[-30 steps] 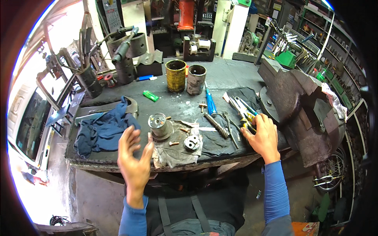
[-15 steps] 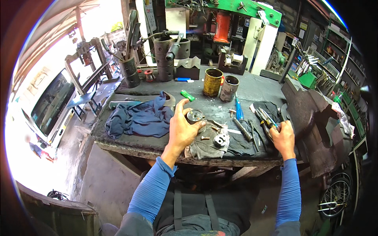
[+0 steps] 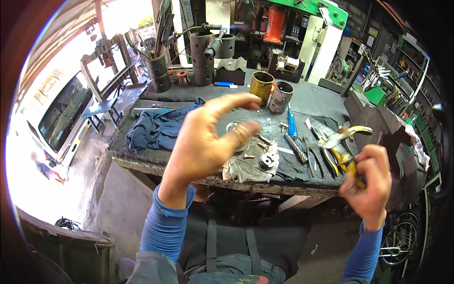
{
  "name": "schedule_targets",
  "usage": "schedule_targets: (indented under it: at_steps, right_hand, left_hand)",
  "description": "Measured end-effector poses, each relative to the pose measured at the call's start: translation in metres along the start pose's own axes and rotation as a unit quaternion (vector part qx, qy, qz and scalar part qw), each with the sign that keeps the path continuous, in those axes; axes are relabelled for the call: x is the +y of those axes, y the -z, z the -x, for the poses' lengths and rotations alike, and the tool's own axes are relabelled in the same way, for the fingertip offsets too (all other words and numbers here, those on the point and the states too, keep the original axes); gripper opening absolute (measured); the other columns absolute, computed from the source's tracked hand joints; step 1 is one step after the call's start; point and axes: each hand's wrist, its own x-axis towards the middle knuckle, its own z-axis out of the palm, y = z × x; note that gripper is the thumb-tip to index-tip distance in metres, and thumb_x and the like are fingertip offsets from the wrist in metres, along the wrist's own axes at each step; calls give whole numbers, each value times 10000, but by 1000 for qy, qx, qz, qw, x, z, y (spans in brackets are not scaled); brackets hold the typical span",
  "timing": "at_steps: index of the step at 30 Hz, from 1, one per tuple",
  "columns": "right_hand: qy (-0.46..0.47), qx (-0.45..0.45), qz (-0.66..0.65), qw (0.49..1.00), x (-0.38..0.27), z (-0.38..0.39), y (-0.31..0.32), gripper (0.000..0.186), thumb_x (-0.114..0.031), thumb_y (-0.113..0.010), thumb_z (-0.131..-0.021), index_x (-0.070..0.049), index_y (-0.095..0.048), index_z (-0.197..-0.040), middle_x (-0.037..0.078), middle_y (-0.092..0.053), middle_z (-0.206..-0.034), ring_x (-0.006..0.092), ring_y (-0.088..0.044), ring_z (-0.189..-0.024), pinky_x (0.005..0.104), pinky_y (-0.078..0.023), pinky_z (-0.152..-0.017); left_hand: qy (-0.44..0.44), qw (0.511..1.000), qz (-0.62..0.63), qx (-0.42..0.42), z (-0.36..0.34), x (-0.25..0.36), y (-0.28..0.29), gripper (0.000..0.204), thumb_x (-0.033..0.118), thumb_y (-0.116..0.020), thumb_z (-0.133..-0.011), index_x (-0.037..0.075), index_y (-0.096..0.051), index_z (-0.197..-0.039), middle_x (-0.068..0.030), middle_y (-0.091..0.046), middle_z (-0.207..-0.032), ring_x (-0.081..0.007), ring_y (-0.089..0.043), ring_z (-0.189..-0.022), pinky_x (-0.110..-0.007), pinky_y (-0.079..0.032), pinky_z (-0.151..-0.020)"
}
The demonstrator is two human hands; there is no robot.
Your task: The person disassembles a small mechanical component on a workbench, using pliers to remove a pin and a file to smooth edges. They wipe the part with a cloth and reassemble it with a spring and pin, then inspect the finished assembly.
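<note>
Two bare hands are raised by the front of the dark worktop (image 3: pixel 309 97). The right hand (image 3: pixel 370 179) is curled around one grip of the yellow-and-black-handled steel pliers (image 3: pixel 346 160), which are lifted at the right, above the dark cloth (image 3: pixel 291 168); their other grip juts outward. With just one grip held, the tool could pivot or slip in the fingers, and the loose arm could pinch skin or snag the tools below. The left hand (image 3: pixel 201 139) is spread wide, apparently holding nothing; it partly hides the shiny round-topped metal cylinder (image 3: pixel 233 127), and whether they touch I cannot tell. A careless sweep there might tip that cylinder or send the small brass-coloured bolt (image 3: pixel 249 156) rolling. A tug on the stained grey rag (image 3: pixel 239 169) could drag the silver holed disc (image 3: pixel 268 161) over the nearby front edge.
</note>
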Motion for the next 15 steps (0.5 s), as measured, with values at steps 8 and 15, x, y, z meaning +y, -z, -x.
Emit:
schedule_targets:
  at_steps: [8,15]
  right_hand:
    - [274,-232,-65,931,-59,-5,-1,176,-136,-779,-743,6,-737,-840,122,-692,-1073,258,-688,-939,381,-556,-825]
    - [231,-180,-48,955,-50,1,-16,178,-163,-816,-808,-21,-747,-892,92,-686,-1158,287,-676,-1212,459,-535,-1028]
  left_hand:
    - [83,891,85,-437,34,-4,-51,840,390,-942,-848,-33,-586,-1480,-262,-765,-1242,-358,-745,-1168,-434,-566,-1009]
    - [144,918,62,-365,71,-8,-70,628,264,-885,-903,-27,-602,-1382,-237,-796,-1136,-419,-750,-1099,-455,-569,-909]
